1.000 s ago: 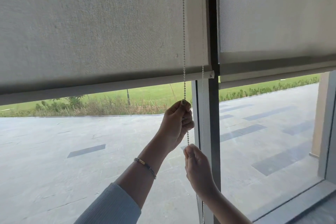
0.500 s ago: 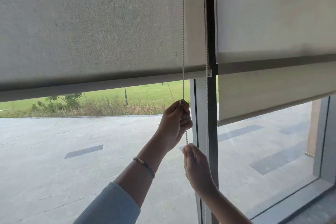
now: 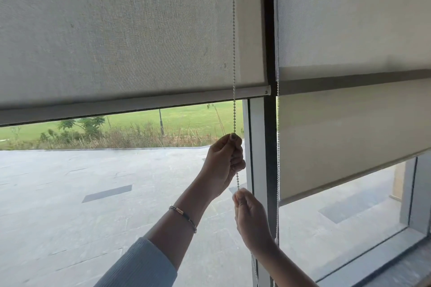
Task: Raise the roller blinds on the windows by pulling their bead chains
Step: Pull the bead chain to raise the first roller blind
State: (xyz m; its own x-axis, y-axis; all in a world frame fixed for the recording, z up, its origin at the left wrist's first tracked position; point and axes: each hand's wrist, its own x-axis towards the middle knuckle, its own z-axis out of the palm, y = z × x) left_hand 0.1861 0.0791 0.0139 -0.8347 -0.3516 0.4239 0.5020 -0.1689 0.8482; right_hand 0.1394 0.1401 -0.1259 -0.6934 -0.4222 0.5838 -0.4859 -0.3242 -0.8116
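The left roller blind is beige; its bottom bar slants across the window above a strip of lawn. Its white bead chain hangs straight down near the blind's right edge. My left hand, bracelet on the wrist, is closed on the chain at about the height of the hedge. Just below it, my right hand pinches the same strand. A second strand hangs along the dark mullion. The right blind reaches lower, with its bottom edge slanting up to the right.
A dark horizontal band crosses the right blind. Below the right window runs a grey sill. Outside lie a paved terrace and grass. A white frame post stands right next to my hands.
The right blind's fabric has come down well below the dark band, step by step. The left blind's bottom bar and both hands stay almost where they were.
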